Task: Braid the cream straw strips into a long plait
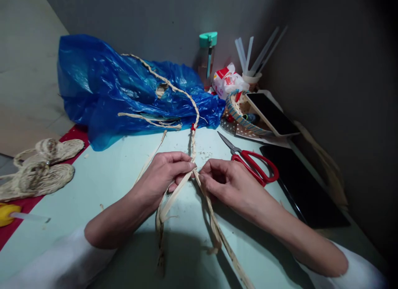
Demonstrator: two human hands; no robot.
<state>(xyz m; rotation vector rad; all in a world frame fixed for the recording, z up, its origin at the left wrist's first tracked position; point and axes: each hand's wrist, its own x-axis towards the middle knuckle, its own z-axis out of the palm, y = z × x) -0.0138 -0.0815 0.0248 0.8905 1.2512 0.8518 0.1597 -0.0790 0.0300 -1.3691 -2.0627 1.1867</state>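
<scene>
A pale straw braid (195, 110) runs from the top of a blue plastic bag down to my two hands, with a small red clip (193, 126) on it near the bag. My left hand (174, 173) pinches the braid's lower end between thumb and fingers. Close beside it, my right hand (220, 177) has thumb and finger pinched at a loose straw strand (211, 214). From the point between the hands, another flat strand (175, 197) hangs to the lower left. Red-handled scissors (258, 162) lie partly behind my right hand, blades apart.
The blue plastic bag (102, 90) fills the back left. Woven straw sandals (43, 168) lie left, near a yellow-handled glue gun-like tool (8, 214). Back right are a bottle (207, 52), a basket (239, 110), a phone (273, 115) and glue sticks (248, 57). A black tablet (307, 189) lies right.
</scene>
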